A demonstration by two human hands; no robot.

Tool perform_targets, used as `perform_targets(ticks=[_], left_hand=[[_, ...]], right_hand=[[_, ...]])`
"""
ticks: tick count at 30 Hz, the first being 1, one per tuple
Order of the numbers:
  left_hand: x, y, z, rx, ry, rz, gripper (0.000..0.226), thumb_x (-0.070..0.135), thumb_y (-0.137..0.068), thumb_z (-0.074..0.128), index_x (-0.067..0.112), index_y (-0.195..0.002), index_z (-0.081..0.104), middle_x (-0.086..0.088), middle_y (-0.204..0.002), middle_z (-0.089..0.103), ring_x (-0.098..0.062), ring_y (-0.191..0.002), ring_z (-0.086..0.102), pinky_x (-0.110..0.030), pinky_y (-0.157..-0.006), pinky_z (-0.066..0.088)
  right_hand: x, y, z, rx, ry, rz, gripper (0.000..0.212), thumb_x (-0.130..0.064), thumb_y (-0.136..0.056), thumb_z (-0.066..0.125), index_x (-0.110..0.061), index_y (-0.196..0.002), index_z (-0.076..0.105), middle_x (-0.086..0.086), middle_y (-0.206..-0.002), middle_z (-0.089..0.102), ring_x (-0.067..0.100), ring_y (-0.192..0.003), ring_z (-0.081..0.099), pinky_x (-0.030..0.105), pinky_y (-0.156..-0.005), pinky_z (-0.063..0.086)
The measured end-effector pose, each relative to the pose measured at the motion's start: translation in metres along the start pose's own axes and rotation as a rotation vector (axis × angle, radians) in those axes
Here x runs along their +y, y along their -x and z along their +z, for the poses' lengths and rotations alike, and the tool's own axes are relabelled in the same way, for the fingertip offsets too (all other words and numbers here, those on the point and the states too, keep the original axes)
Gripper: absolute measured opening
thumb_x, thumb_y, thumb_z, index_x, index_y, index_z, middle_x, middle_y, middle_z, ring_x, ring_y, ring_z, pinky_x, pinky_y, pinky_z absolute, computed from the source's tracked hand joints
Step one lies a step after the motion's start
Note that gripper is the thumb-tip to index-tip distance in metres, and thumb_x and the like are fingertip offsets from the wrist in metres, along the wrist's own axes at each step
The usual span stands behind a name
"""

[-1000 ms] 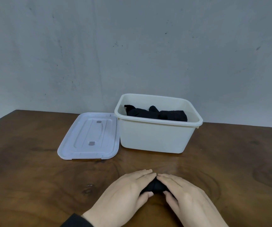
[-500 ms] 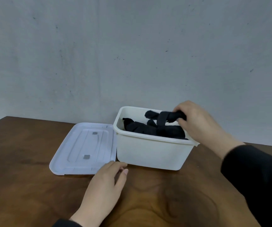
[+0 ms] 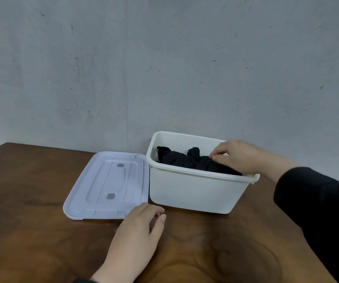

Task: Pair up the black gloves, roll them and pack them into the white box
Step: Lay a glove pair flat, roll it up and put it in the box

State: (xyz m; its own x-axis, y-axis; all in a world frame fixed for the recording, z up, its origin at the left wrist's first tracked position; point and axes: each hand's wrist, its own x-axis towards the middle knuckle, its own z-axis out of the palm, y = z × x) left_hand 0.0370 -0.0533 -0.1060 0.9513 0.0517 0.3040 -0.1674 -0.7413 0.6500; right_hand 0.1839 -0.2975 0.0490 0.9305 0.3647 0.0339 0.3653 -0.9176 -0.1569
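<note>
My right hand (image 3: 240,156) inside white box (image 3: 193,193), fingertips curled down onto black gloves (image 3: 189,162), pressing bundle into place; whether pinching fabric, cannot tell. My left hand (image 3: 138,233) flat on tabletop (image 3: 32,231), fingers relaxed, holding nothing, just beside near corner of lid (image 3: 107,186). Lid lies ahead of left hand, touching box's side. No loose gloves visible on tabletop. Judgement: pairing and rolling look finished, packing nearly done. Left: settle bundle, maybe fit lid.
</note>
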Motion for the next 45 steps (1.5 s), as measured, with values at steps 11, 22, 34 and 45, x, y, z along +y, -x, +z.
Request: perform_targets(ticks=[11, 22, 34, 45], left_hand=[[-0.017, -0.007, -0.01, 0.133, -0.341, -0.119, 0.029, 0.046, -0.092, 0.059, 0.039, -0.12, 0.063, 0.02, -0.123, 0.056, -0.006, -0.117, 0.049, -0.034, -0.102, 0.029], [-0.025, -0.007, -0.015, 0.098, -0.409, -0.161, 0.013, 0.038, -0.098, 0.053, 0.036, -0.087, 0.06, 0.019, -0.098, 0.056, -0.003, -0.097, 0.049, -0.027, -0.091, 0.034], [-0.005, -0.005, -0.053, 0.514, 0.05, -0.1, 0.022, 0.028, -0.103, 0.043, 0.022, -0.119, 0.057, 0.008, -0.087, 0.062, -0.02, -0.083, 0.06, -0.038, -0.078, 0.049], [0.093, -0.018, -0.177, 1.028, 0.5, 0.204, 0.015, 0.047, -0.101, 0.034, 0.04, -0.098, 0.048, 0.02, -0.091, 0.056, 0.004, -0.086, 0.057, -0.021, -0.078, 0.045]], right_hand=[[-0.055, 0.127, 0.112, 0.515, -0.723, 0.069, 0.012, -0.028, -0.097, 0.06, -0.036, -0.104, 0.065, -0.015, -0.084, 0.07, 0.005, -0.081, 0.066, 0.016, -0.072, 0.05], [-0.062, 0.087, 0.081, 0.359, -1.729, 0.521, 0.042, -0.041, -0.093, 0.065, -0.001, -0.105, 0.069, 0.009, -0.094, 0.078, 0.024, -0.09, 0.076, 0.044, -0.09, 0.057], [-0.072, 0.148, 0.075, 0.428, -1.704, 0.556, 0.03, -0.025, -0.095, 0.064, 0.005, -0.097, 0.07, 0.013, -0.089, 0.078, 0.022, -0.088, 0.076, 0.04, -0.096, 0.054], [-0.078, 0.21, 0.049, 0.674, -1.05, 0.402, 0.048, -0.045, -0.095, 0.056, -0.011, -0.063, 0.065, 0.009, -0.064, 0.068, 0.017, -0.054, 0.058, 0.034, -0.058, 0.046]])
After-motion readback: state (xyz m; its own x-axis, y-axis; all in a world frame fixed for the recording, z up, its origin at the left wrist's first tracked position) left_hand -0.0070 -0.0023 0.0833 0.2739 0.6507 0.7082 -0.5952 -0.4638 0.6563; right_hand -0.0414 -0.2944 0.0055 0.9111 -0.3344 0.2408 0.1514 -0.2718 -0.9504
